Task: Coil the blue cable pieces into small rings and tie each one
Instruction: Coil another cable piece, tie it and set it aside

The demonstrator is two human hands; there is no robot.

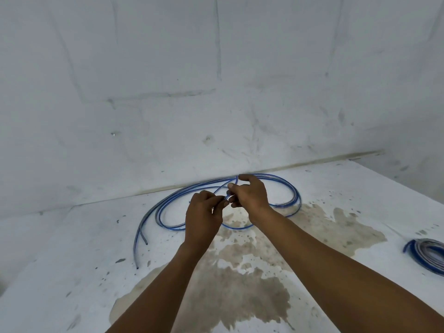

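On the stained white table [96, 236], loose blue plastic cable loops [165, 205] sprawl at the far side. The left hand [204, 212] and right hand [251, 195] both pinch one strand, likely to start a ring. A finished coil [426, 254] lies right.

Both hands meet over a white, stained surface [336, 200]. The left hand [204, 213] pinches a strand of the blue cable [168, 203] between curled fingers, and the right hand [251, 195], just beside it, grips the same strand, which rises past its thumb. The cable's wide loose loops spread out beyond and to either side of the hands (two cut ends trail off left of the left forearm). Well to the right of the right arm lies a coiled blue ring [426, 255].
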